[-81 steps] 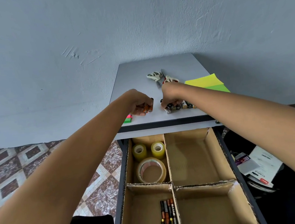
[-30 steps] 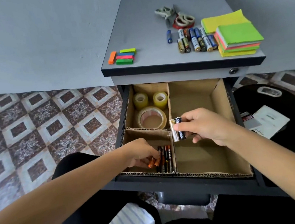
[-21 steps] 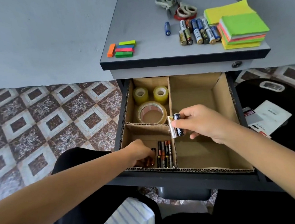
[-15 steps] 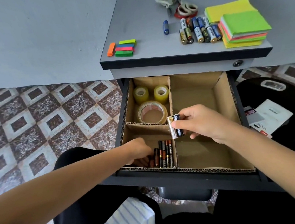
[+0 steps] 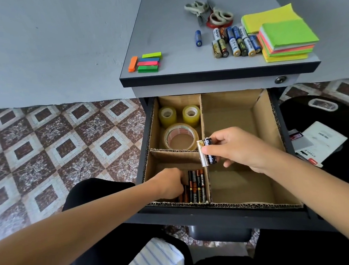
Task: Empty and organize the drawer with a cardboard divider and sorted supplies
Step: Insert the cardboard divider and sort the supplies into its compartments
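Note:
The drawer point(image 5: 218, 213) stands open, lined with a cardboard divider point(image 5: 202, 117) that makes four compartments. My left hand point(image 5: 169, 183) reaches into the front-left compartment, fingers curled on small orange-black batteries beside a row of the same batteries point(image 5: 197, 185). My right hand point(image 5: 238, 148) hovers over the divider's crossing and pinches two larger batteries point(image 5: 207, 154), one gold and one black. A big tape roll point(image 5: 180, 137) and two small yellow rolls point(image 5: 167, 116) lie in the back-left compartment. Both right compartments hold nothing.
On the cabinet top point(image 5: 170, 27) lie several loose batteries point(image 5: 235, 42), a single blue battery point(image 5: 198, 37), two pairs of scissors point(image 5: 198, 8), sticky note stacks point(image 5: 285, 40) and coloured page flags point(image 5: 148, 62). A black object with papers point(image 5: 317, 141) sits on the floor at the right.
Both hands came down from the cabinet top to the drawer, each with batteries. Over the last second the left hand sank into the front-left compartment; the right hand stayed nearly still.

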Available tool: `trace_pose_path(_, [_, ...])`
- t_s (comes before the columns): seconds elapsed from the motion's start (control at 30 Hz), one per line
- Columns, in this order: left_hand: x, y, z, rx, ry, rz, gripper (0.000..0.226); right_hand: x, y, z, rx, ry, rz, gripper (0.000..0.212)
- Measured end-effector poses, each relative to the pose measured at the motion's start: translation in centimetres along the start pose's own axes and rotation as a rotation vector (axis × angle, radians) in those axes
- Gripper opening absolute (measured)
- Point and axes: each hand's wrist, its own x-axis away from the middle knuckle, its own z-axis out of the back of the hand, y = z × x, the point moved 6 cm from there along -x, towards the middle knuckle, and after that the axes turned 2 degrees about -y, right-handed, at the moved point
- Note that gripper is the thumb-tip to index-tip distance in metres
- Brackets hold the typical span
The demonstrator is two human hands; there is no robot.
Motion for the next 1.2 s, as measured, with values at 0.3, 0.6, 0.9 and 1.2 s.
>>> trace_pose_path(0.3, [1.1, 0.0, 1.8, 0.129, 0.030, -0.012, 0.032, -0.6, -0.4, -0.9, -0.041, -0.004, 0.055, 0.014])
trace_pose_path(0.6, [6.7, -2.0, 10.9, 0.326, 0.681, -0.139, 0.023, -1.8, -2.4, -4.6, 0.126, -0.210, 0.178, 0.021])
trace_pose_path(0.9, [2.9, -4.1, 8.3, 0.373, 0.866, -0.121, 0.050, -6.1, -1.0, -11.3, 0.494, -0.430, 0.147, 0.024])
trace_pose_path(1.2, [1.5, -4.9, 7.3, 0.521, 0.783, -0.133, 0.048, -7.8, 1.3, -13.1, 0.599, -0.462, 0.087, 0.025])
